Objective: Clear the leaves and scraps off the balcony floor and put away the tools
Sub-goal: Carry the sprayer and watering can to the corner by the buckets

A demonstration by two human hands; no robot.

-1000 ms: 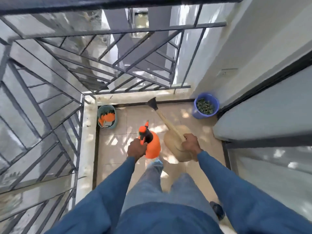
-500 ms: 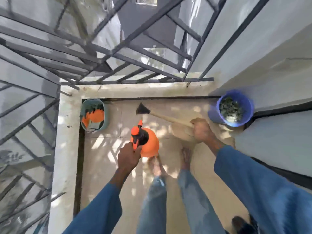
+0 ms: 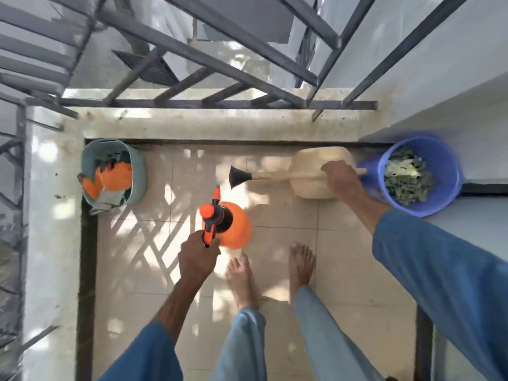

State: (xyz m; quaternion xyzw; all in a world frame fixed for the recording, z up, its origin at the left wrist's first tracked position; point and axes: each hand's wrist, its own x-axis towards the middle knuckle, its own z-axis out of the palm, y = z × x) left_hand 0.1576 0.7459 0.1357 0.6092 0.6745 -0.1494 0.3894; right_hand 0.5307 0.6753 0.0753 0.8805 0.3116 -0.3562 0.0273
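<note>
Left hand (image 3: 196, 258): curled round the trigger handle of the orange sprayer (image 3: 233, 225), mid floor.
Right hand (image 3: 342, 178): gripping the cream watering can (image 3: 313, 160), just beside the blue bucket (image 3: 445, 166).
Leaves (image 3: 406, 178): inside the blue bucket, far right corner.
Teal tub (image 3: 137, 171): far left corner, holding orange gloves (image 3: 112, 178).

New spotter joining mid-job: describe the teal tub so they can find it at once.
Start at the concrete ledge under the railing. The teal tub stands in the far left corner beside it, holding orange-and-grey items. The other tub, far right, is blue and holds leaves.
</note>
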